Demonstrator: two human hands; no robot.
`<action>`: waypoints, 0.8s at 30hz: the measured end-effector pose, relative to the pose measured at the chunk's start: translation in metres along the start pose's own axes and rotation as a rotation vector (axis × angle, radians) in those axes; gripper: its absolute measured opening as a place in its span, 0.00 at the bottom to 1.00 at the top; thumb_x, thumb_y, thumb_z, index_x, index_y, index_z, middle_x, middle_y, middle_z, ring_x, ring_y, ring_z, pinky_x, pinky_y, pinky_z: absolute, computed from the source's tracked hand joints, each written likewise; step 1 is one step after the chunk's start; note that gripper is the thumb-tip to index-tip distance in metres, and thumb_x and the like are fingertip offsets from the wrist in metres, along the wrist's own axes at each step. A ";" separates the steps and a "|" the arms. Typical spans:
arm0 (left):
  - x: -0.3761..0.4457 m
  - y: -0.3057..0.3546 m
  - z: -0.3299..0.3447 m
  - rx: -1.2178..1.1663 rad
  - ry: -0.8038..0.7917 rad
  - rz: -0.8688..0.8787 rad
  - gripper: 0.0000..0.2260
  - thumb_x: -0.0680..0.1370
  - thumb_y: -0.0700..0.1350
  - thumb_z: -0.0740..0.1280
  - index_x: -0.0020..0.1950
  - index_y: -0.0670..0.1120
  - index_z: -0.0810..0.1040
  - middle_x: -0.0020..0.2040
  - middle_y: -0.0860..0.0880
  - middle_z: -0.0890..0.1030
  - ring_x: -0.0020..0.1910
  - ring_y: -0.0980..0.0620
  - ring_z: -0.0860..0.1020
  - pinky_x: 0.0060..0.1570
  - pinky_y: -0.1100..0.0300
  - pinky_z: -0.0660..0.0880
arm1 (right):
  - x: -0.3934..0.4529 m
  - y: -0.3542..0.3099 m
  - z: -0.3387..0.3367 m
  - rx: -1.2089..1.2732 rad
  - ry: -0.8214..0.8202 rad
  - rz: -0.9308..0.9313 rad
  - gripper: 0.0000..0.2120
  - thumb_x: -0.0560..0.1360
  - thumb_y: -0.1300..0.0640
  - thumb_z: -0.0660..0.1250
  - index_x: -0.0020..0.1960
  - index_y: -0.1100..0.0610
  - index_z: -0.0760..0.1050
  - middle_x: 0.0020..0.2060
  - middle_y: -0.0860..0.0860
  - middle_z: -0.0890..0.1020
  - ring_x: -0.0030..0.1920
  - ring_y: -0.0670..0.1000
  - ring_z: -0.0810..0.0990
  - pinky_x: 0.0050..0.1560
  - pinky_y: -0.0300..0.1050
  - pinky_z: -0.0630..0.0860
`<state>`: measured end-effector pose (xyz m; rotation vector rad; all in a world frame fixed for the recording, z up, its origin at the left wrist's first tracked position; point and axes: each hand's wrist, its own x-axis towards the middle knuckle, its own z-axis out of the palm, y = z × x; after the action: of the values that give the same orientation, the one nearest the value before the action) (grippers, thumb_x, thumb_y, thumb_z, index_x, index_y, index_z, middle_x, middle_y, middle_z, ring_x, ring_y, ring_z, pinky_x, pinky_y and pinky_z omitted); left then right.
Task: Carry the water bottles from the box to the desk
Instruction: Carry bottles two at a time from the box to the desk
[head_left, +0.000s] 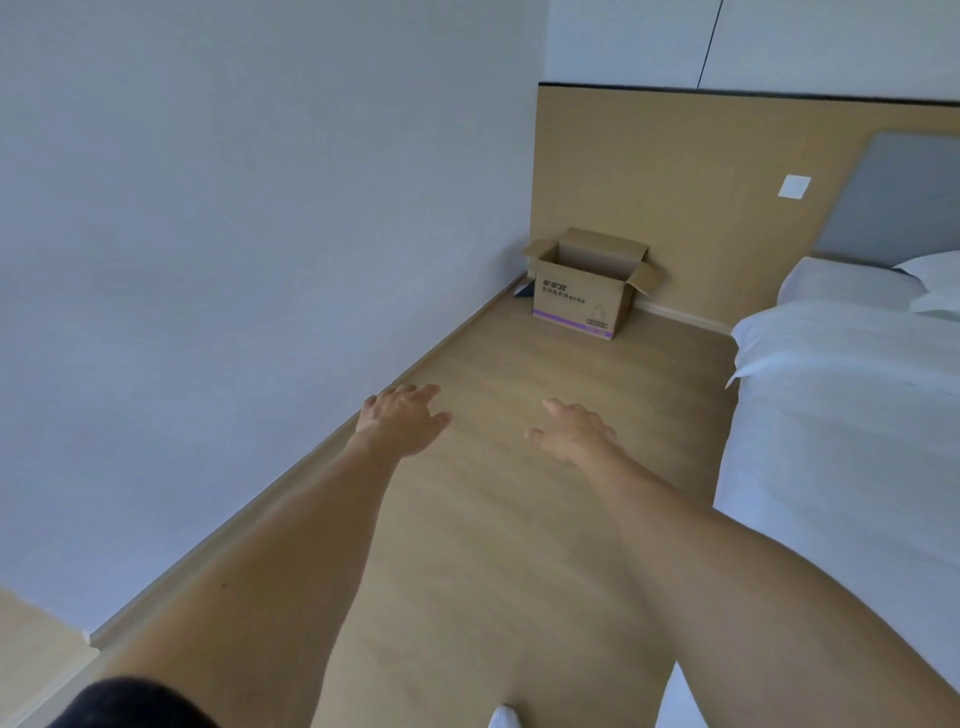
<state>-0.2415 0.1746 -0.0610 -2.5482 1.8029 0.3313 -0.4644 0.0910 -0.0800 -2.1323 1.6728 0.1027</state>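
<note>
A brown cardboard box (584, 296) with purple print stands on the wooden floor in the far corner, its flaps folded open. Its inside is hidden from this angle, and no water bottle shows. My left hand (402, 421) and my right hand (574, 431) reach forward over the floor, well short of the box. Both hands hold nothing and their fingers are spread. No desk is in view.
A white wall (234, 260) runs along the left. A bed with white sheets (841, 415) fills the right side, leaving a wooden floor strip (493, 519) between them. A small dark object (523, 290) lies beside the box by the wall. A wooden panel (675, 182) backs the corner.
</note>
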 end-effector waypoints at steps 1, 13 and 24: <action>0.023 0.003 -0.006 0.003 -0.001 0.001 0.27 0.82 0.63 0.55 0.80 0.56 0.61 0.76 0.49 0.68 0.75 0.45 0.66 0.73 0.48 0.61 | 0.019 0.001 -0.009 0.008 -0.006 0.009 0.31 0.78 0.36 0.60 0.78 0.44 0.60 0.73 0.53 0.69 0.73 0.57 0.67 0.68 0.52 0.65; 0.229 0.053 -0.026 -0.019 -0.026 0.121 0.26 0.82 0.63 0.56 0.79 0.57 0.62 0.77 0.49 0.68 0.75 0.45 0.66 0.73 0.47 0.61 | 0.195 0.016 -0.076 0.000 0.004 0.097 0.32 0.78 0.38 0.61 0.78 0.47 0.59 0.73 0.56 0.69 0.73 0.59 0.68 0.71 0.55 0.67; 0.438 0.070 -0.032 -0.065 -0.083 0.214 0.27 0.81 0.61 0.58 0.79 0.57 0.61 0.77 0.48 0.67 0.74 0.44 0.66 0.70 0.46 0.62 | 0.353 0.007 -0.131 0.020 0.021 0.238 0.32 0.80 0.38 0.59 0.80 0.44 0.55 0.78 0.53 0.62 0.77 0.58 0.62 0.74 0.55 0.64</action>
<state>-0.1619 -0.2619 -0.0966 -2.3446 2.0694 0.4969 -0.4019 -0.2803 -0.0741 -1.9187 1.9255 0.1334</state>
